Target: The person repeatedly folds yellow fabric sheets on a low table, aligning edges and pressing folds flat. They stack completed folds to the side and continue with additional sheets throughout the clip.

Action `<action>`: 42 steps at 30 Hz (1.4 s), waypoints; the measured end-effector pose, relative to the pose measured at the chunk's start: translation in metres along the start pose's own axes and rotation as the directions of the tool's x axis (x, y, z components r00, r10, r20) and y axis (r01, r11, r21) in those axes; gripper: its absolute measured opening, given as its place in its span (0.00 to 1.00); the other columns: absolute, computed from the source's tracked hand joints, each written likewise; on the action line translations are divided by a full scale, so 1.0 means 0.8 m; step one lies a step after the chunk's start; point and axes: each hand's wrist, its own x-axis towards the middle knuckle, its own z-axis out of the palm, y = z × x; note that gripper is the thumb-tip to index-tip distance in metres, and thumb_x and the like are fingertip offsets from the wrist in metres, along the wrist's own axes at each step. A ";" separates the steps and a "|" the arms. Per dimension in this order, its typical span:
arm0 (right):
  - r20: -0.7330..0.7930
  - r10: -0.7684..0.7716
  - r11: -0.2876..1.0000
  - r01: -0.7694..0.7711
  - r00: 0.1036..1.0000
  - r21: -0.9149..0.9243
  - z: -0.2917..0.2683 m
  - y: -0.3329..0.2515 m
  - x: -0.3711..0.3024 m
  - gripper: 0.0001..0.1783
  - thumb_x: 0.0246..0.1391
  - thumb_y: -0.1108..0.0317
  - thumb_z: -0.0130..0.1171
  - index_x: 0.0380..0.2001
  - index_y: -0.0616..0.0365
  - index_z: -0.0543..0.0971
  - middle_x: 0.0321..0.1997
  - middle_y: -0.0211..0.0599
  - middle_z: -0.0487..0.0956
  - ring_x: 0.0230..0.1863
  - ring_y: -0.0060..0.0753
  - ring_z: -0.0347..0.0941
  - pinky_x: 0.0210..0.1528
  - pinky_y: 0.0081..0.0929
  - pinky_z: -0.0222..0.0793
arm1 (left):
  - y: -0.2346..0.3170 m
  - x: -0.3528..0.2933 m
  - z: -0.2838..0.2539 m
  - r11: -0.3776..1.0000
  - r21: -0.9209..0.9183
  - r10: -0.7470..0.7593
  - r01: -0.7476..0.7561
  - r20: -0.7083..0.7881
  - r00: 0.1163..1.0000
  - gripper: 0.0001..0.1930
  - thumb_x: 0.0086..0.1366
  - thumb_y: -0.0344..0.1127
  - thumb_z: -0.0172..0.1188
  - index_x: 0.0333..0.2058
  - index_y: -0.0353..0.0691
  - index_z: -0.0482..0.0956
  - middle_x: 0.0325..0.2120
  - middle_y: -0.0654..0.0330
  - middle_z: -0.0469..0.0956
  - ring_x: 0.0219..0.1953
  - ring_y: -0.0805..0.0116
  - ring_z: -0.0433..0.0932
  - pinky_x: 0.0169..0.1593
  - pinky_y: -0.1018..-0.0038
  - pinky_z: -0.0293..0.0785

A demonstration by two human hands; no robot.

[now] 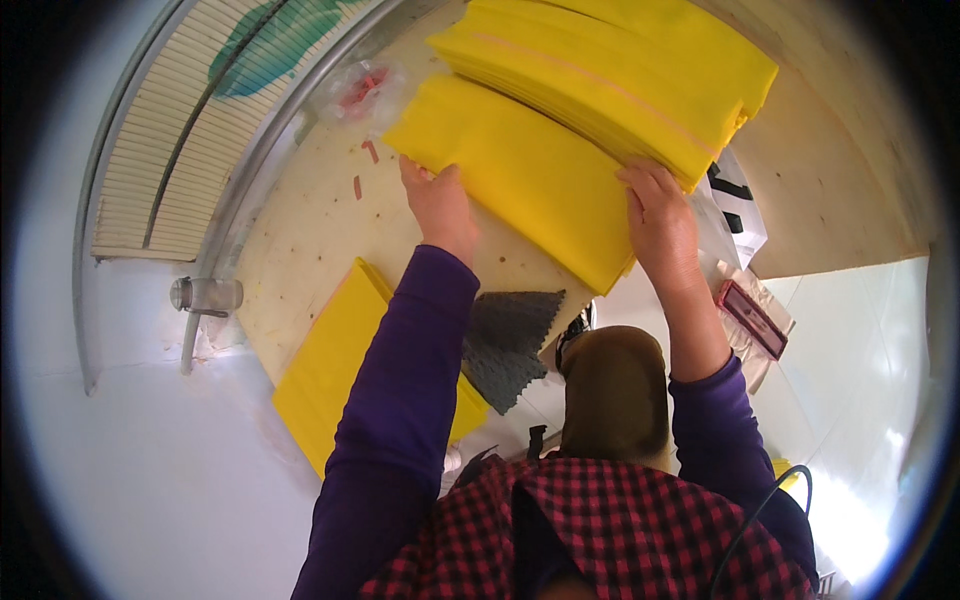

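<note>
A flat folded piece of yellow fabric (pixel 530 175) lies slantwise in front of me on the pale wooden table (pixel 300 215). At its left end, my left hand (pixel 442 212) holds the near edge, thumb and fingertips at the fabric. My right hand (pixel 662 225) grips its right end, with the fingers curled over the corner. Just beyond it, touching its far edge, rises a thick stack of folded yellow fabric (pixel 610 75). More folded yellow fabric (pixel 335 355) lies at the near left, partly hidden behind my left forearm.
A grey zigzag-edged cloth (pixel 508 335) hangs at the table's near edge. Small red strips (pixel 357 187) and a clear plastic bag (pixel 365 92) with red bits lie at the left. Beyond stands a metal-framed slatted chair (pixel 185 130). A white bag (pixel 735 210) sits at the right.
</note>
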 end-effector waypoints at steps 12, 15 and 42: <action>-0.115 0.187 0.943 -0.146 0.976 0.299 -0.039 0.013 -0.118 0.14 0.55 0.76 0.53 0.45 0.59 0.76 0.52 0.43 0.74 0.54 0.44 0.67 0.58 0.37 0.61 | 0.018 -0.068 0.025 0.944 0.004 -0.326 0.330 -0.133 0.936 0.36 0.66 0.35 0.48 0.67 0.37 0.39 0.65 0.54 0.53 0.63 0.61 0.57 0.62 0.69 0.55; 0.005 0.411 0.805 -0.365 0.912 0.468 -0.037 0.020 -0.145 0.13 0.62 0.70 0.49 0.47 0.63 0.74 0.54 0.38 0.72 0.57 0.32 0.65 0.60 0.31 0.59 | 0.016 -0.085 0.035 0.935 -0.001 -0.353 0.354 -0.090 0.931 0.36 0.67 0.37 0.48 0.67 0.38 0.38 0.66 0.54 0.51 0.64 0.60 0.56 0.63 0.68 0.54; 0.925 -0.290 0.944 -0.087 0.246 0.319 -0.045 0.051 0.002 0.19 0.46 0.58 0.63 0.16 0.65 0.76 0.15 0.39 0.75 0.18 0.34 0.69 0.24 0.32 0.64 | 0.005 -0.072 0.030 0.976 -0.020 -0.217 0.218 0.045 0.975 0.30 0.66 0.35 0.49 0.63 0.30 0.51 0.62 0.53 0.58 0.63 0.63 0.58 0.64 0.73 0.52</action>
